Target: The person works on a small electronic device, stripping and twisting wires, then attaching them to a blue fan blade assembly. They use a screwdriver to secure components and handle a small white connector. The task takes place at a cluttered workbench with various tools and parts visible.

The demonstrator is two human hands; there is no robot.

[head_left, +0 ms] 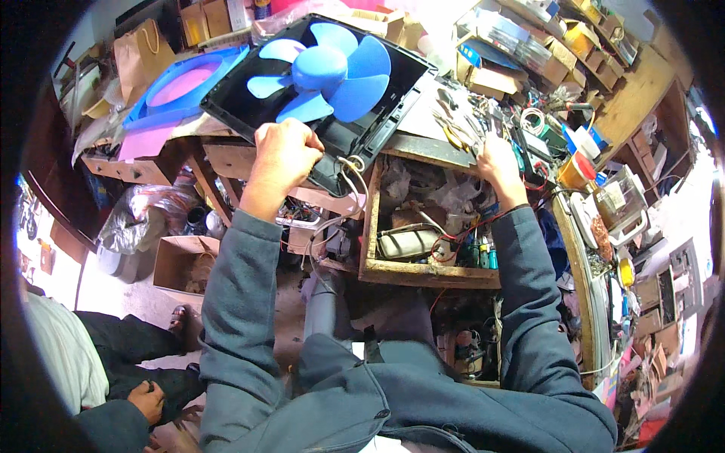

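The left hand (291, 151) holds the fan (319, 69) box (343, 138) edge; keep it steady. The right hand (498, 162) nears the tools (456, 128); I can't tell its grip.

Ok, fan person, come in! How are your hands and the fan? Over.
Left hand at near edge of black housing. Right hand beside tools. Blue fan uncovered. Pale cable dangling below.

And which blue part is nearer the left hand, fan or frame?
The fan, in the black housing just beyond the left hand; the frame lies farther left.
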